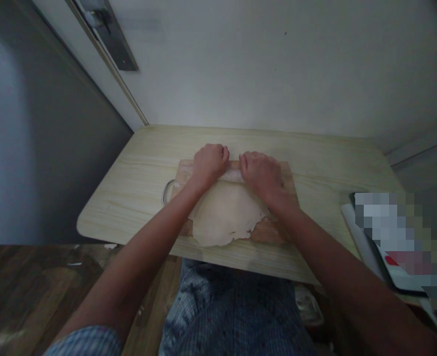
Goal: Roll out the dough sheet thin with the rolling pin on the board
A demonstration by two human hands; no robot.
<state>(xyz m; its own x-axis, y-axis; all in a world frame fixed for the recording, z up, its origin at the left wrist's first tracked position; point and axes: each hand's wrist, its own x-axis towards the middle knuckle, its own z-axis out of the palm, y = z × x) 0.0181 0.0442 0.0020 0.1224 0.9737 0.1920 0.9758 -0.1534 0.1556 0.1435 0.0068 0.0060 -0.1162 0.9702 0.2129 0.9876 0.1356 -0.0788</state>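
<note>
Clasping rolling pin (233,174) over dough (225,215): left hand (209,163), right hand (261,173)

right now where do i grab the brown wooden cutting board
By the metal loop handle on the left end of the brown wooden board, from the left: it juts clear, while pale flat dough, left hand and right hand on the rolling pin cover the top.

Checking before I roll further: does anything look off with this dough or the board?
Yes. The dough sheet has a ragged, notched edge at its near right, and its near edge seems to creep just past the wooden board onto the table. The left hand and right hand sit on the rolling pin.
</note>
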